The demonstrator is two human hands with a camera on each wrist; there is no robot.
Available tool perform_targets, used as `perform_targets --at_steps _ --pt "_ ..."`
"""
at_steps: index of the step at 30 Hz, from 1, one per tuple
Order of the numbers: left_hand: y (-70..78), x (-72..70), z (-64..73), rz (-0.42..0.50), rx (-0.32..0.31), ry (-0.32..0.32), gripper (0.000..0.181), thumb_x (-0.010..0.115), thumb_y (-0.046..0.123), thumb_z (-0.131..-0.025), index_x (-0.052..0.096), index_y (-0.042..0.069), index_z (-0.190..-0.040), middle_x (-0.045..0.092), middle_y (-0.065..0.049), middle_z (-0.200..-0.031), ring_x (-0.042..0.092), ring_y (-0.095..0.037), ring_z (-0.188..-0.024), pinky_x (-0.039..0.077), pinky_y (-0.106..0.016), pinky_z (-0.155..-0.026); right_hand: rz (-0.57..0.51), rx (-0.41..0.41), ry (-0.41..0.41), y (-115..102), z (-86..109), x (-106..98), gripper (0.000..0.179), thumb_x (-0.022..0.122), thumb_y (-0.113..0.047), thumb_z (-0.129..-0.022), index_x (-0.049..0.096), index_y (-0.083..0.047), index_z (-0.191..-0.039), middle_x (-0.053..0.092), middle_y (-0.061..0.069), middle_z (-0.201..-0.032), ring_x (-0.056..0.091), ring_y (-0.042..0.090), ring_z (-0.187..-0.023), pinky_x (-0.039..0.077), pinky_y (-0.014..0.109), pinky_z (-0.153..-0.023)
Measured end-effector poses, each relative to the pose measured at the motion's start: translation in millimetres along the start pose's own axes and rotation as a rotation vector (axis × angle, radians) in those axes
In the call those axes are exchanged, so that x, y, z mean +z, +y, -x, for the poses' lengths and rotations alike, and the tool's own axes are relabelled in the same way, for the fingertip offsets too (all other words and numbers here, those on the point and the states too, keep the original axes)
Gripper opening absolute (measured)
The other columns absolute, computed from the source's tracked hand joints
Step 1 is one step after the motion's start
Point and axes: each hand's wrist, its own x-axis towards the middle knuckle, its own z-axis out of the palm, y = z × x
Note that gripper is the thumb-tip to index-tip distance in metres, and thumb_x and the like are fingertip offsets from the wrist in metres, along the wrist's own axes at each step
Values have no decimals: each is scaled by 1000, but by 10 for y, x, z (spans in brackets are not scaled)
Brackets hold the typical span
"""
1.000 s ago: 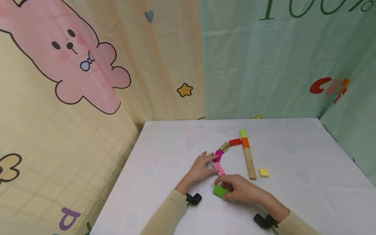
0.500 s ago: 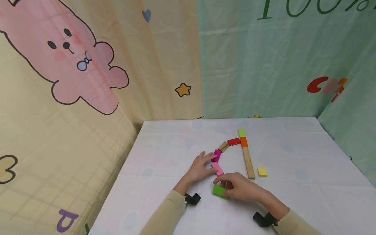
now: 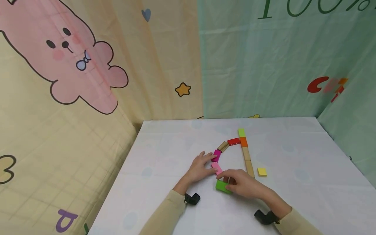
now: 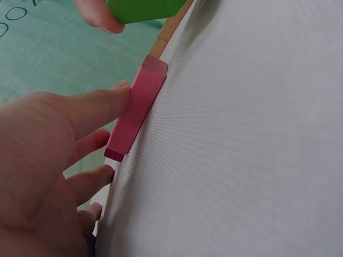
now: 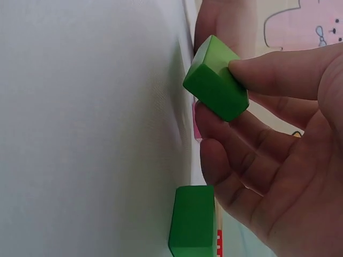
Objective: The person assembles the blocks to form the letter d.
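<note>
The right hand [image 3: 245,184] pinches a green block [image 3: 223,186] between thumb and fingers. In the right wrist view, that green block [image 5: 217,80] is tilted and close over the table. A second green block [image 5: 193,222] is below the fingers there, hidden in the head view. My left hand [image 3: 199,167] spreads its fingers beside the curved row. Its thumb touches the pink block [image 3: 216,168], and its index fingertip is at the magenta block [image 3: 216,155]. The left wrist view shows the thumb [image 4: 104,107] against the side of the pink block [image 4: 136,110].
Beyond the magenta block the curve continues with a brown block [image 3: 223,147] and a red block [image 3: 233,141]. It meets a straight row of lime, orange [image 3: 243,142] and wooden blocks [image 3: 246,156]. A yellow block [image 3: 262,172] lies right of that row on the white table [image 3: 293,195].
The right hand has carried the green block slightly away from me and to the right, nearer the pink block's end. The left hand has stayed in place.
</note>
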Motion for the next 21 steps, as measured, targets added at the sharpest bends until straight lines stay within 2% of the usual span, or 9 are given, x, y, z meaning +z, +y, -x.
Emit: perform_targets --at_steps 10,17,21 --pt "-35 17 -21 25 4 -3 62 70 46 -93 50 31 -150 38 7 -158 15 -26 -152 21 -64 -114 50 66 35 63 33 -115 37 68 -7 -93 67 -22 -127 64 -9 -98 59 12 -80 53 29 -69" --pt "3 -4 -21 20 -22 -22 64 69 47 -93 48 32 -151 37 8 -159 13 -25 -153 21 -64 -114 54 117 60 64 32 -183 33 69 -7 -93 69 -21 -123 63 -7 -96 57 17 -80 52 29 -67" --pt "6 -12 -15 14 1 -19 64 70 45 -93 49 29 -151 38 5 -159 15 -27 -152 18 -61 -116 64 116 71 74 28 -176 30 69 -6 -93 70 -19 -121 63 -6 -94 57 15 -78 51 28 -67"
